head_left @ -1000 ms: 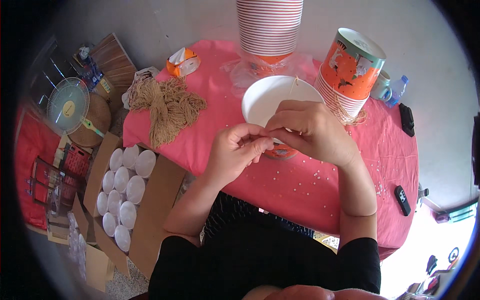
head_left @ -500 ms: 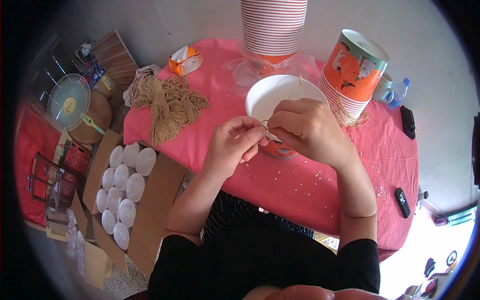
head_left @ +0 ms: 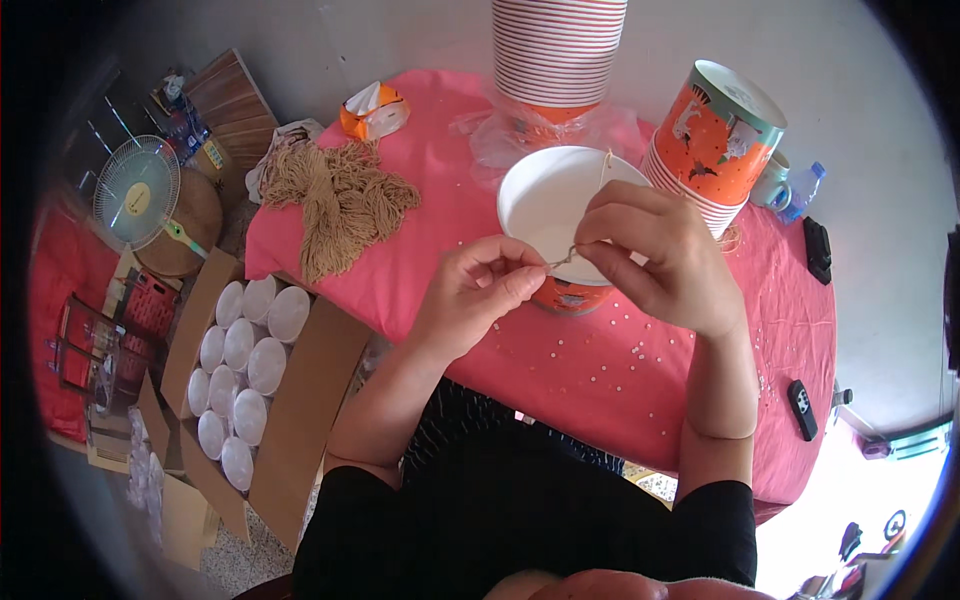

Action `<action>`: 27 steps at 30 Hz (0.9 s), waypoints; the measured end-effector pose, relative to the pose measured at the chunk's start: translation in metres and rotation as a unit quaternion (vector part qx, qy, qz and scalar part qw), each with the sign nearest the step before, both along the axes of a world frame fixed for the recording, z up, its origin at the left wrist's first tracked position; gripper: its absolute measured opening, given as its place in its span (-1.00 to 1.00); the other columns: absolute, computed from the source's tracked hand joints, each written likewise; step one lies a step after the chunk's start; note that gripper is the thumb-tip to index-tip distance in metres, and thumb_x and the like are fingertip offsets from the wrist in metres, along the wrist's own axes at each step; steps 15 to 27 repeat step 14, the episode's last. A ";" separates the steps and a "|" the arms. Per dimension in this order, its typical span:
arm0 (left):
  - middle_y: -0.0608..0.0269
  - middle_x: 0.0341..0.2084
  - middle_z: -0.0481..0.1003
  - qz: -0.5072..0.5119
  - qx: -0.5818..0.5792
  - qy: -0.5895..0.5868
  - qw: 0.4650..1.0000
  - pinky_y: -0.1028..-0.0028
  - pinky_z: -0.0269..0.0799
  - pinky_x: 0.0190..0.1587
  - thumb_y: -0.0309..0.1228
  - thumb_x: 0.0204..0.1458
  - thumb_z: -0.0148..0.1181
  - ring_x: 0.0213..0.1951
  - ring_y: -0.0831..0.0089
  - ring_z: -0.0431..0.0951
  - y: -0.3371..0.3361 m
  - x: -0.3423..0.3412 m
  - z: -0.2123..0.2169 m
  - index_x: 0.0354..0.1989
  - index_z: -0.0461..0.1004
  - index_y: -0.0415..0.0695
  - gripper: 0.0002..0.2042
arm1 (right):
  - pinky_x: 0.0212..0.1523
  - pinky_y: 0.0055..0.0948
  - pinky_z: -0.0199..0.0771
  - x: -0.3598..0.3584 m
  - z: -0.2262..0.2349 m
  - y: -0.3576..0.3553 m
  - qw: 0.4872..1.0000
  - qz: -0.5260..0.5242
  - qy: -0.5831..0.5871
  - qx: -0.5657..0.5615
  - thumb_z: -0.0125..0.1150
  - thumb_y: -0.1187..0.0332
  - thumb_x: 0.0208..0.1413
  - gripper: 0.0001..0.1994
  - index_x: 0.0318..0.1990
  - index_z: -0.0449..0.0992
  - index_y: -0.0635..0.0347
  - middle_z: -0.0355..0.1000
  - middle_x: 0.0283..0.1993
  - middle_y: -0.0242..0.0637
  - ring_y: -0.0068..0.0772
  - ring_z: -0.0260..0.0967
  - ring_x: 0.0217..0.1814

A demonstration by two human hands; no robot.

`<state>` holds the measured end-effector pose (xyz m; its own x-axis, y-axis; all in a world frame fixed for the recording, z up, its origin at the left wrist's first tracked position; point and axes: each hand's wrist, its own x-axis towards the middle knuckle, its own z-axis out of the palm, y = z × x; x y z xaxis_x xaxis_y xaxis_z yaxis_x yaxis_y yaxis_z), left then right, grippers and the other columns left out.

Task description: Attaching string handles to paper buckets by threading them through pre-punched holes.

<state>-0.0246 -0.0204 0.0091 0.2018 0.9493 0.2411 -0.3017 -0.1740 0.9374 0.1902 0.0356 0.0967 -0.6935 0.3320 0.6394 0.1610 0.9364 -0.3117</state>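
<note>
An orange paper bucket [head_left: 560,200] with a white inside stands open on the pink tablecloth [head_left: 620,370] in front of me. A thin tan string [head_left: 563,258] runs across its near rim. My left hand [head_left: 478,296] pinches one end of the string. My right hand [head_left: 660,255] pinches the other end, and the string continues up over the bucket's far rim. Both hands hover at the bucket's near edge.
A tall stack of striped buckets [head_left: 556,50] stands behind, a tilted stack of orange buckets [head_left: 715,135] at the right. A bundle of tan strings [head_left: 335,200] lies at left. A cardboard box of white lids [head_left: 245,375] sits on the floor beside a small fan [head_left: 138,190].
My hands have drawn slightly apart, pulling the string taut between them. The bucket's white inside shows more than a second ago.
</note>
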 end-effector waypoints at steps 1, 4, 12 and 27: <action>0.40 -0.45 0.48 0.000 0.000 0.000 1.000 0.71 0.24 -0.44 -0.51 0.16 0.18 -0.44 0.75 0.38 0.000 0.001 0.000 -0.18 0.50 -0.26 -0.89 | -0.43 -0.34 0.40 -0.003 -0.002 0.000 1.000 0.005 -0.003 -0.006 0.25 0.61 -0.11 -0.87 -0.37 0.49 0.24 0.43 -0.37 -0.25 -0.24 0.42 -0.41; 0.45 -0.51 0.42 -0.005 -0.035 -0.052 0.998 0.70 0.15 -0.52 -0.49 0.18 0.16 -0.53 0.77 0.27 -0.001 0.004 -0.001 -0.20 0.48 -0.24 -0.90 | -0.43 -0.31 0.40 -0.010 -0.008 0.002 0.999 0.006 -0.020 0.033 0.28 0.57 -0.13 -0.88 -0.39 0.50 0.22 0.43 -0.39 -0.28 -0.19 0.42 -0.41; 0.45 -0.53 0.40 0.006 -0.029 -0.081 0.996 0.71 0.08 -0.58 -0.45 0.18 0.17 -0.58 0.79 0.24 -0.002 0.008 -0.006 -0.19 0.47 -0.21 -0.89 | -0.41 -0.29 0.40 -0.018 -0.016 0.005 0.999 0.003 -0.021 0.036 0.31 0.52 -0.15 -0.89 -0.41 0.52 0.19 0.43 -0.41 -0.29 -0.18 0.42 -0.41; 0.45 -0.53 0.40 0.005 -0.025 -0.078 0.997 0.71 0.08 -0.58 -0.45 0.17 0.18 -0.59 0.78 0.24 -0.002 0.008 -0.008 -0.19 0.47 -0.21 -0.88 | -0.36 -0.26 0.42 -0.018 -0.016 0.004 0.999 -0.002 -0.037 0.035 0.30 0.50 -0.14 -0.90 -0.41 0.52 0.17 0.43 -0.40 -0.28 -0.16 0.43 -0.41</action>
